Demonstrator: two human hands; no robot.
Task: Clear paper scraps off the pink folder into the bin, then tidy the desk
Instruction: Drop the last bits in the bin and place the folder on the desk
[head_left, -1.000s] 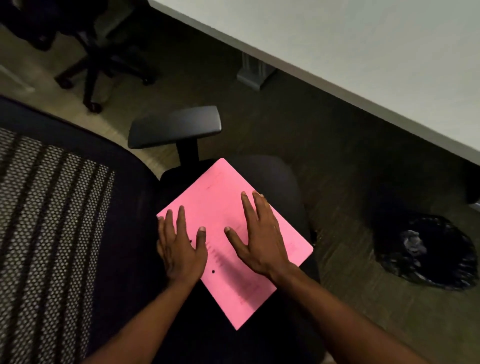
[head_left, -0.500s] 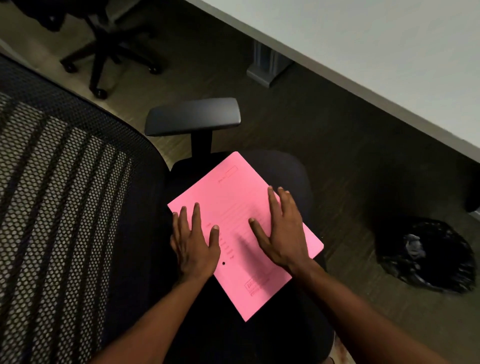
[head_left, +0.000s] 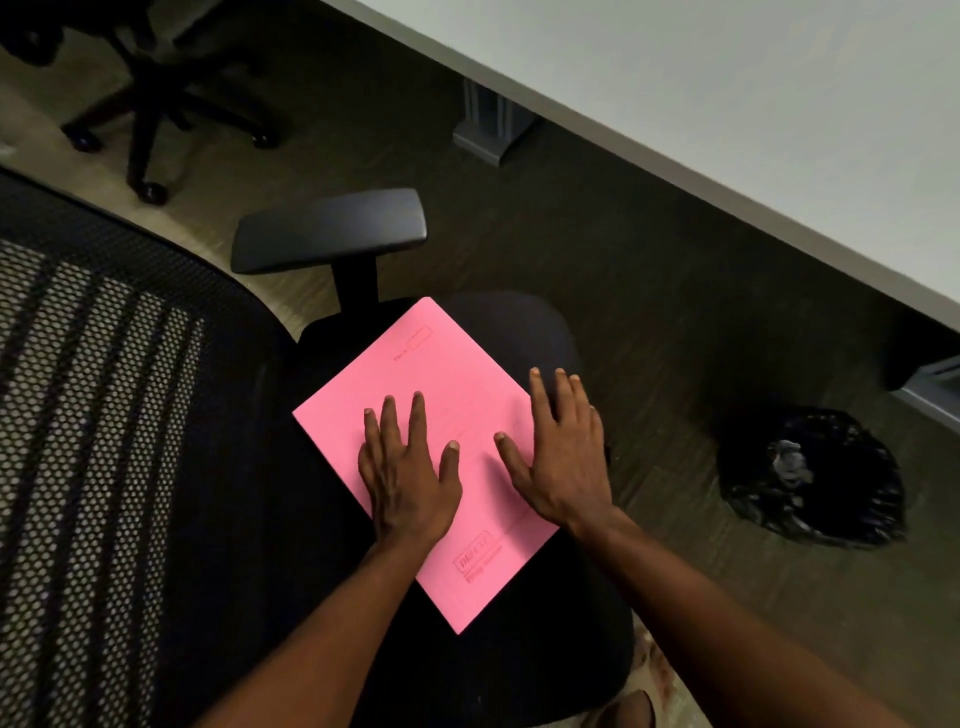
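A pink folder (head_left: 415, 379) lies flat and slanted on the black seat (head_left: 519, 670) of an office chair. My left hand (head_left: 405, 478) rests palm down on the folder's middle, fingers spread. Palm down as well, my right hand (head_left: 561, 457) covers the folder's right edge, its fingertips reaching past onto the seat. Neither hand grips anything. No paper scraps show on the folder. The bin (head_left: 810, 478), lined with a black bag and holding crumpled paper, stands on the floor to the right.
The chair's mesh backrest (head_left: 104, 441) fills the left side and its armrest (head_left: 332, 228) juts out above the folder. The pale desk (head_left: 727, 93) runs across the upper right, with a grey desk foot (head_left: 493, 130) below it. Another chair base (head_left: 150, 114) stands at the top left.
My left hand slid right from the folder's left edge to its middle. My right hand shifted toward the right edge. The view drifted, and the folder's printed label came into sight.
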